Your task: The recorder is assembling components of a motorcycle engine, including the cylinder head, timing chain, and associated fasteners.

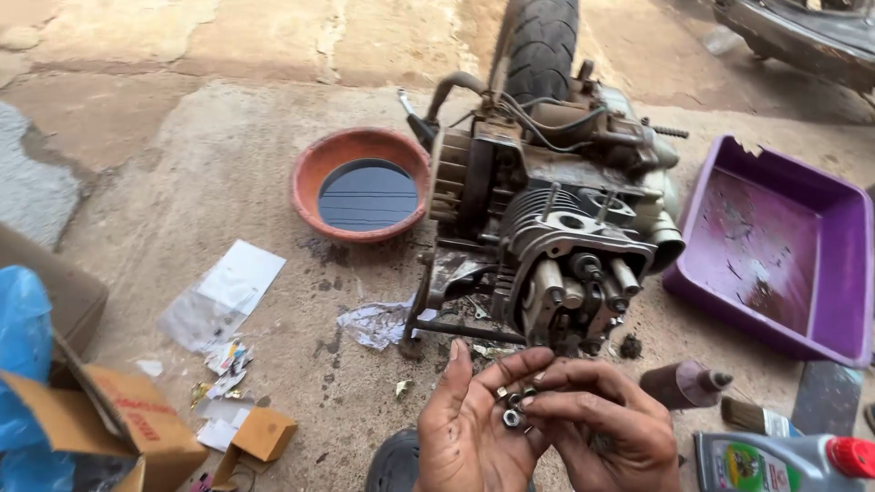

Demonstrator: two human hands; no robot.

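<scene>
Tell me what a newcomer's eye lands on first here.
First, the grimy motorcycle engine standing on the concrete at centre, a tyre behind it. Just below, the left hand cups small metal nuts while the right hand picks at them. Colour draws the eye next: an orange bowl of dark oil left of the engine, a purple tray to its right.

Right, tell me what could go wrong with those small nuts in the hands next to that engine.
The nuts lie loose in the cupped left hand while the right hand picks at them; one could slip and vanish among the paper scraps on the ground. The open engine sits on gritty concrete, so dirt may get in. The bowl of dark liquid stands close beside it and could tip.
</scene>
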